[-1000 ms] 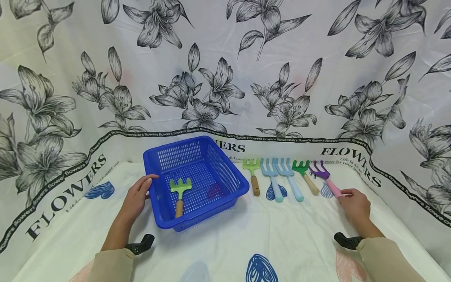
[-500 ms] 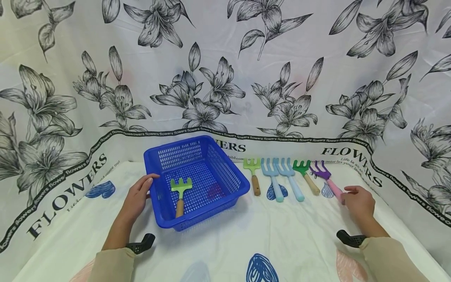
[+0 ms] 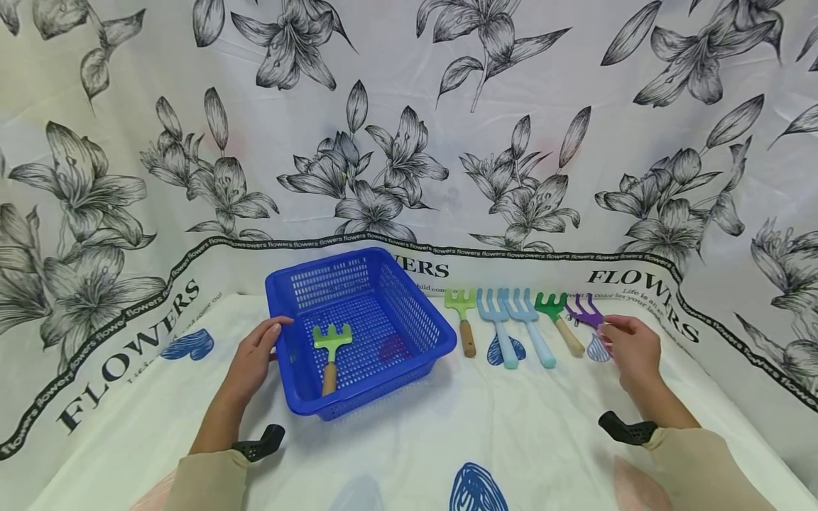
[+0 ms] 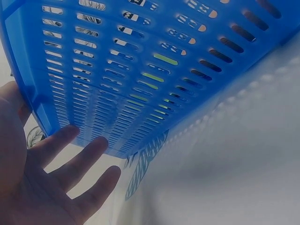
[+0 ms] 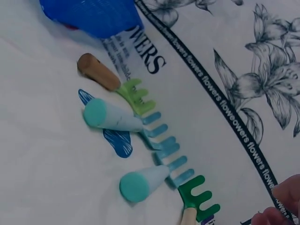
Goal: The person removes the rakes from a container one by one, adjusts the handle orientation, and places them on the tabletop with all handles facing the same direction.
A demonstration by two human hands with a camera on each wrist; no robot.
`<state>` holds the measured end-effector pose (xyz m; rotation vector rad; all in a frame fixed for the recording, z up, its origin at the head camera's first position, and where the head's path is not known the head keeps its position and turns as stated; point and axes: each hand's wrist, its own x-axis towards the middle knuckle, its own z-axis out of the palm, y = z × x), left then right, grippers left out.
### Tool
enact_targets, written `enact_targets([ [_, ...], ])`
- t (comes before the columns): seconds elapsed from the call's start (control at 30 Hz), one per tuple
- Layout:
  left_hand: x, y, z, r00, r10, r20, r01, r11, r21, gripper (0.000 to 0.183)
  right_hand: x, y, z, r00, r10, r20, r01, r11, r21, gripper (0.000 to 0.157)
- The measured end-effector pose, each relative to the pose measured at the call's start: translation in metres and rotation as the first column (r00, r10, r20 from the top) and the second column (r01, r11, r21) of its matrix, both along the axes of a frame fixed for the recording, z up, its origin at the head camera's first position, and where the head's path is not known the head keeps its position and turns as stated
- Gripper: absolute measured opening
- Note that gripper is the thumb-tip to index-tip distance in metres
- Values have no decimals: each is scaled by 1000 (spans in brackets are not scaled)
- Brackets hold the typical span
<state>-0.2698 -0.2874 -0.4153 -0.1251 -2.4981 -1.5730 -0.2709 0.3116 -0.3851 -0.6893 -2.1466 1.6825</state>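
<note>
My left hand (image 3: 251, 360) holds the left rim of a blue plastic basket (image 3: 364, 392). The left wrist view shows the other fingers (image 4: 79, 166) spread below the slotted wall. In the basket lies a light green hand rake (image 3: 331, 339) with a wooden handle. At the right end of a row of rakes, my right hand (image 3: 634, 349) pinches a purple hand rake (image 3: 586, 312) near its neck and covers most of its pink handle. In the right wrist view only the fingertips (image 5: 288, 197) show at the corner.
Left of the purple rake lie a dark green rake (image 3: 553, 306) with a wooden handle, two light blue rakes (image 3: 495, 309) and another light green rake (image 3: 461, 304). A flower-printed cloth (image 3: 511, 177) hangs behind them. The table is covered with white cloth (image 3: 383, 461).
My right hand has slid from the end of the pink handle up towards the purple head. My left hand and the basket have stayed in place.
</note>
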Motion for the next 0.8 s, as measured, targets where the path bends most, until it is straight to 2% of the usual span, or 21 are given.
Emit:
enact_targets([
  [0.13,-1,3,-1,1000,-1,2,1,1000,-3,56,1,-8,2,999,44,-18,-44,999,16,14],
  [0.3,0,4,-1,1000,-2,-1,2,1000,-8,56,-1,-21,2,994,103,-35,-101,993,61,25],
  [0.47,0,2,-1,1000,8,-2,-8,1000,-17,55,-4,-39,4,979,190,-68,-184,979,86,29],
  [0.57,0,1,-1,1000,7,-5,-7,1000,-14,55,-5,-50,4,959,262,-109,-250,962,110,30],
  [0.8,-1,1,0,1000,6,-10,-6,1000,-15,55,-8,-73,3,894,409,-185,-382,910,162,28],
])
